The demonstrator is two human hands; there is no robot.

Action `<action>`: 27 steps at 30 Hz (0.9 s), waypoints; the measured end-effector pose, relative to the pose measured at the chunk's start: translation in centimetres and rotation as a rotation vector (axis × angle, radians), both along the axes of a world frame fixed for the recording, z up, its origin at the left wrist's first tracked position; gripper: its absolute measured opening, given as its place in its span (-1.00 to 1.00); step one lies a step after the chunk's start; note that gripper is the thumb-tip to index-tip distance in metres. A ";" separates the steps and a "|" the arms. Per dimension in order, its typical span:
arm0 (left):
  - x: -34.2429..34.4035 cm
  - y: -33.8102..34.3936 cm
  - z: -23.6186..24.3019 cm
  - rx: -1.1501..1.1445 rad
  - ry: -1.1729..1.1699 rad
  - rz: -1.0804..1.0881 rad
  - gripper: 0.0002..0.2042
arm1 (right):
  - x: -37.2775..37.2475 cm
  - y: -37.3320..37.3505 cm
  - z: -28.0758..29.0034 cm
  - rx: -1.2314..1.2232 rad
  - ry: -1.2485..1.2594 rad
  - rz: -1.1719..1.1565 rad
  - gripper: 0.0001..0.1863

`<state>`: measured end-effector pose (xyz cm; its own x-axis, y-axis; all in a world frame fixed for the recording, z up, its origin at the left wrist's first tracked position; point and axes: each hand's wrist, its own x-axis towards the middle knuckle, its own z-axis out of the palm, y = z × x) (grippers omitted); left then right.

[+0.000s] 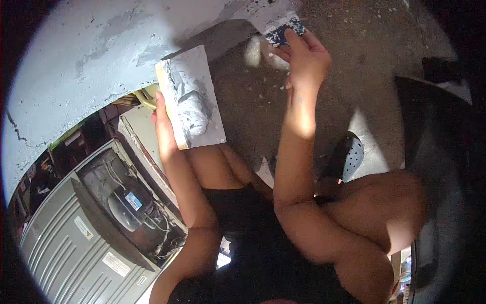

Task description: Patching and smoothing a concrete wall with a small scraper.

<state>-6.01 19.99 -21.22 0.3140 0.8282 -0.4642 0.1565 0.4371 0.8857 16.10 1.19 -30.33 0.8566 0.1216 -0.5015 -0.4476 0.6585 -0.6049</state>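
Observation:
My left hand [161, 114] grips a flat rectangular board [215, 109] by its left side, its fingers partly hidden behind it. A lumpy heap of pale grey paste [192, 111] sits on the board, and a yellowish curved piece [147, 100] shows just behind. My right hand [306, 58] is raised at the upper right, its fingers closed on a small dark scraper [283, 33] smeared with white paste, at the lower edge of the pale painted wall [81, 45].
An old grey appliance [66, 228] with an exposed compressor [131, 200] stands at the lower left. A rough concrete floor [354, 61] lies beneath my legs. A perforated dark shoe [349, 159] shows beside my bent right leg. A large dark object [430, 131] is at the right.

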 end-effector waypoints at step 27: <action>1.1 -1.4 1.4 -0.018 -0.003 -0.043 -0.39 | 0.5 0.1 1.7 0.094 -0.082 -0.002 -0.76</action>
